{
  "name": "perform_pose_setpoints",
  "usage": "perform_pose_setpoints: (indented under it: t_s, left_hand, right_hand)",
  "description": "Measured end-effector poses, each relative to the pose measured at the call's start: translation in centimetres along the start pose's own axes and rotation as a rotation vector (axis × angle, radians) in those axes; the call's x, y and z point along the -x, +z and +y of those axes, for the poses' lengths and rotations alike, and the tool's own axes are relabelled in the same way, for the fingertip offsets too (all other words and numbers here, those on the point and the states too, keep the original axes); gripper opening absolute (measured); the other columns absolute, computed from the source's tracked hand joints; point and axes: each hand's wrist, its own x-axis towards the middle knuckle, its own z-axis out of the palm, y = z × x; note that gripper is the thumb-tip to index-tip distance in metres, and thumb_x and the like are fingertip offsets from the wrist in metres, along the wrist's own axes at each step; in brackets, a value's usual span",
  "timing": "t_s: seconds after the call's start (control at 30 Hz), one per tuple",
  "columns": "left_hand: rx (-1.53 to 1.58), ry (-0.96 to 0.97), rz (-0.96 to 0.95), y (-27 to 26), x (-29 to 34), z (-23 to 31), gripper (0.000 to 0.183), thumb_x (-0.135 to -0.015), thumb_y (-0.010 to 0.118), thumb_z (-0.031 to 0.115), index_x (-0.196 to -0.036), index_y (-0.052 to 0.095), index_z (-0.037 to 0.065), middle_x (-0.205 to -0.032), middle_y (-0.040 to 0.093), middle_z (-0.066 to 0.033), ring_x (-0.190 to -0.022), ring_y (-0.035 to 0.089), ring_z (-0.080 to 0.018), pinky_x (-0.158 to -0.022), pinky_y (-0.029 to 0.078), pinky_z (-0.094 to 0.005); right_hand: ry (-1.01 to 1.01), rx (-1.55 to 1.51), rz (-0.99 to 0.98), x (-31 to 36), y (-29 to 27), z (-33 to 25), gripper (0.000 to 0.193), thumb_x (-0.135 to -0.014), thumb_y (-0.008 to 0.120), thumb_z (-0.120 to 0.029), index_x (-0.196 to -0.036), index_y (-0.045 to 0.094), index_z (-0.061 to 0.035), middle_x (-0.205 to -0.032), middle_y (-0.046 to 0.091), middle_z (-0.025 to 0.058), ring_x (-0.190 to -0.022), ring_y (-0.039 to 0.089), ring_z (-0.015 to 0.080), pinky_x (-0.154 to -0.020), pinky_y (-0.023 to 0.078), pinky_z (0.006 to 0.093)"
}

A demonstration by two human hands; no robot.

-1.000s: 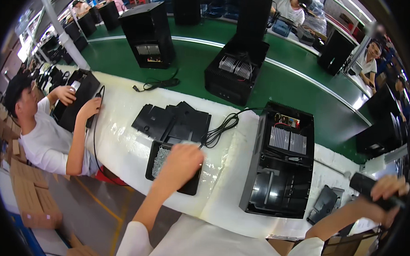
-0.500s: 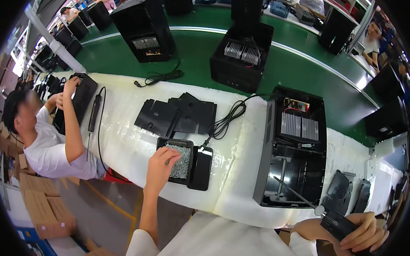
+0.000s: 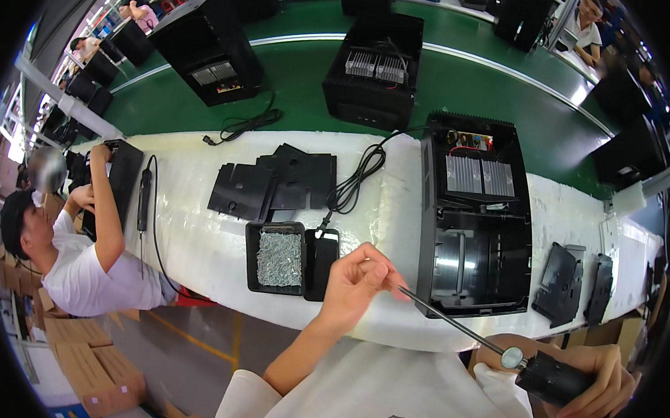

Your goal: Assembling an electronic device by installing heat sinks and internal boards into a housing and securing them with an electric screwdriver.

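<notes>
My left hand [image 3: 358, 285] is closed in a pinch at the tip of a long driver bit. Whatever it holds is too small to make out. My right hand [image 3: 600, 385] grips a black electric screwdriver [image 3: 552, 377], its bit pointing left toward my left fingers. A round silvery disc [image 3: 512, 357] sits where the bit meets the body. Left of my left hand, a black tray [image 3: 253, 256] holds many small silver screws [image 3: 279, 259]. Beyond the bit lies an open black speaker-like cabinet [image 3: 427, 235] with silver heat sinks [image 3: 480, 176] and a circuit board inside.
Flat black panels [image 3: 299, 179] and a coiled cable [image 3: 362, 176] lie on the white padded table [image 3: 395, 211]. More black plates [image 3: 560, 284] rest at right. Other cabinets [image 3: 374, 76] stand on the green surface [image 3: 296, 80]. A co-worker [image 3: 97, 266] handles a black part at left.
My left hand has moved right from over the screw tray to the screwdriver's tip. My right hand keeps its grip on the screwdriver. The view has shifted slightly.
</notes>
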Motion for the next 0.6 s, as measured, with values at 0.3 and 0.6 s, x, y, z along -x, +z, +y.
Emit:
perform_pose_setpoints:
  t_s: [0.3, 0.6]
  left_hand:
    - [0.461, -0.076, -0.18, 3.0, 0.1, -1.0, 0.028, -0.098, 0.057, 0.032, -0.091, 0.049, 0.006, -0.084, 0.06, -0.0112, -0.072, 0.06, -0.0191, -0.066, 0.051, -0.0306]
    - [0.308, -0.074, -0.239, 3.2, 0.4, -1.4, 0.034, -0.095, 0.061, 0.038, -0.099, 0.049, 0.007, -0.096, 0.06, -0.0117, -0.087, 0.06, -0.0207, -0.077, 0.049, -0.0334]
  right_hand:
    - [0.072, -0.246, -0.079, 0.9, 0.4, 2.7, 0.037, -0.057, 0.079, -0.005, -0.074, 0.046, -0.0055, -0.064, 0.053, 0.0032, -0.039, 0.057, 0.0092, -0.035, 0.052, 0.0197]
    - [0.157, -0.253, -0.135, 0.4, 0.2, 1.6, 0.034, -0.056, 0.079, -0.005, -0.07, 0.049, -0.0058, -0.057, 0.053, 0.0017, -0.04, 0.058, 0.0106, -0.036, 0.053, 0.0202]
